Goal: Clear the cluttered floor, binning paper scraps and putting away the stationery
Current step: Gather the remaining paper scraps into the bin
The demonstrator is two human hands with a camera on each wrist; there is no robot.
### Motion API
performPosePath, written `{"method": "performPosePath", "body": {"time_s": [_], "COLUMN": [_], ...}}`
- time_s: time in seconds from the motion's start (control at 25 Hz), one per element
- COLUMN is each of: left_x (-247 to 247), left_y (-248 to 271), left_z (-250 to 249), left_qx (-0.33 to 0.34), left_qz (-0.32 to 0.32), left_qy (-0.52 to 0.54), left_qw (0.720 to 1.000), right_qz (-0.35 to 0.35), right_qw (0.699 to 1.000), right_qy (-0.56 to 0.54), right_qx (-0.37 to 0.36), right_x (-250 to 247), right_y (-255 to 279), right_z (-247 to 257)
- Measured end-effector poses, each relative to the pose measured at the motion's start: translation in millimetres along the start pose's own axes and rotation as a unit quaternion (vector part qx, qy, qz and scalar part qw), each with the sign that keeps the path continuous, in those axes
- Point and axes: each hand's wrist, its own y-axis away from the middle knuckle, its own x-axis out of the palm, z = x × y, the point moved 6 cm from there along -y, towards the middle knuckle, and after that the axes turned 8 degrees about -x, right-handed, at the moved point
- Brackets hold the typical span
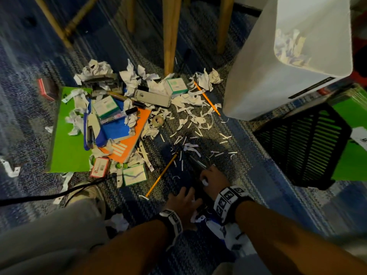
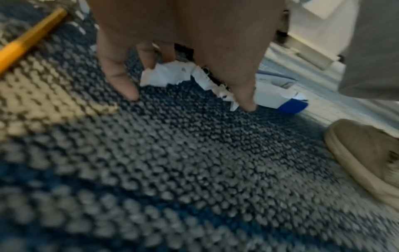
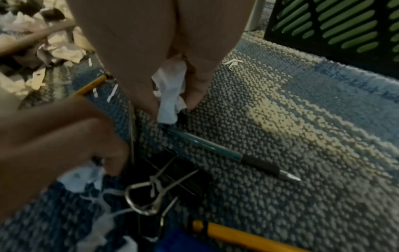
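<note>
Both hands are down on the blue-grey carpet in front of me. My right hand [image 1: 208,179] [image 3: 172,105] pinches a crumpled white paper scrap [image 3: 170,92] between thumb and fingers, right above the end of a teal-and-black pen [image 3: 226,153]. My left hand [image 1: 184,196] [image 2: 190,100] has its fingertips on the carpet and holds torn white paper scraps [image 2: 168,73] under the curled fingers. A black binder clip [image 3: 172,179] lies between the two hands. The white bin [image 1: 258,80], with scraps inside, stands to the right.
A pile of crumpled paper, small boxes, a green folder [image 1: 67,139], an orange notebook [image 1: 127,139] and a tape roll [image 1: 157,121] covers the floor at left. Yellow pencils [image 1: 162,173] [image 1: 207,99] lie loose. A black mesh basket [image 1: 301,143] sits right; wooden chair legs [image 1: 170,32] stand behind.
</note>
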Motion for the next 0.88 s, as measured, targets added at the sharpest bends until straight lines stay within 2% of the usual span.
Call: {"method": "performPosePath", "body": {"time_s": [0.12,0.28,0.4,0.52,0.6,0.72,0.8,0.88], "left_x": [3.0,6.0,-11.8,-45.9,-75.4,-117.3,-138.2,-151.2], "left_y": [-6.4,-11.3,-15.0,-22.1,-28.3,-38.8,-46.9,-56.5], "left_z": [-4.8,-10.4,1.8,27.9,49.1,77.2,85.9,87.5], "left_qx": [-0.034,0.028,0.044,0.018,-0.011,-0.056,-0.07,-0.074], "left_qz": [0.002,0.042,0.014,-0.04,-0.102,-0.185,-0.215,-0.218], "left_qy": [0.054,0.078,0.076,0.127,0.162,0.204,0.202,0.188], "left_qw": [0.998,0.996,0.996,0.991,0.981,0.96,0.953,0.955], "right_qz": [-0.067,-0.143,-0.223,-0.3,-0.295,-0.226,-0.193,-0.214], "right_qw": [0.995,0.979,0.96,0.928,0.922,0.923,0.935,0.942], "right_qy": [-0.071,-0.14,-0.153,-0.187,-0.203,-0.207,-0.164,-0.122], "right_qx": [0.025,0.045,0.078,0.115,0.15,0.234,0.249,0.23], "right_x": [-17.3,-34.9,-47.7,-61.7,-66.4,-65.7,-60.6,-55.2], "right_y": [5.2,8.0,8.4,10.9,8.0,1.6,-4.5,-13.2], "right_z": [3.4,-0.9,-17.3,-43.4,-65.5,-91.3,-88.6,-74.7]}}
